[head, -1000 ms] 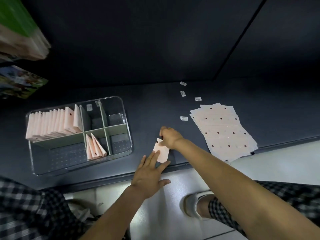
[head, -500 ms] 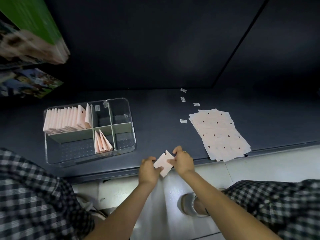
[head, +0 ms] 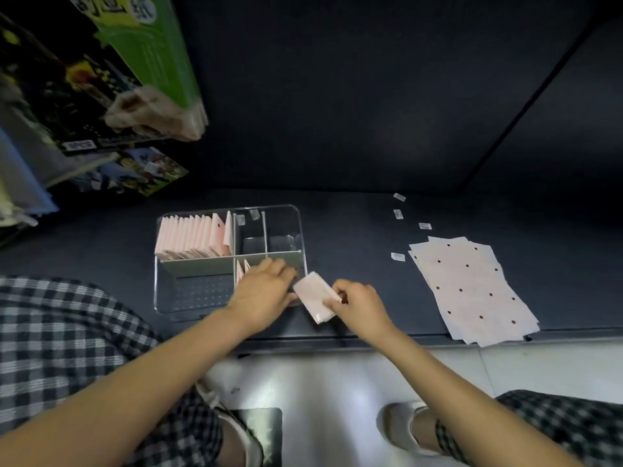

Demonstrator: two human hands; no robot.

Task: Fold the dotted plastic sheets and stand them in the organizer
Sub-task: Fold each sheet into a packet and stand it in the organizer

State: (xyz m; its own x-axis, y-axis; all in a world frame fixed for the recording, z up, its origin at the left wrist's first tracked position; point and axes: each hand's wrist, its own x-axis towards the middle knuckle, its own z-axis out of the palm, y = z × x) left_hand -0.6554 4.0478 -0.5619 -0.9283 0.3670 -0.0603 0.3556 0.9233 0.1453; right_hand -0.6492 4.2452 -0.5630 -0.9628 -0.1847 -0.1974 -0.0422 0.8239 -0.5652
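One dark tabletop (head: 354, 230) carries everything here, running from the shelving at the left to the pale floor edge at the front. On its left half sits a clear organizer (head: 300, 227) with grey-green dividers; its rear left compartment holds a tight row of folded pink sheets (head: 192, 235) standing upright, and a few more folded pieces (head: 242, 269) stand in the front middle compartment, partly hidden by the left hand. Well apart to the right lies a fanned stack of flat dotted plastic sheets (head: 472, 288), its front corner overhanging the tabletop edge. Between organizer and stack, just beside the organizer's front right corner, is the folded sheet (head: 313, 296) being handled, held tilted above the tabletop. The left hand (head: 263, 291) reaches over the organizer's front right part, fingers loosely extended, fingertips touching the folded sheet's left edge. The right hand (head: 360, 306) pinches the sheet's right edge between curled fingers and thumb. Four small white slips (head: 397, 256) are scattered on the tabletop behind the flat stack.
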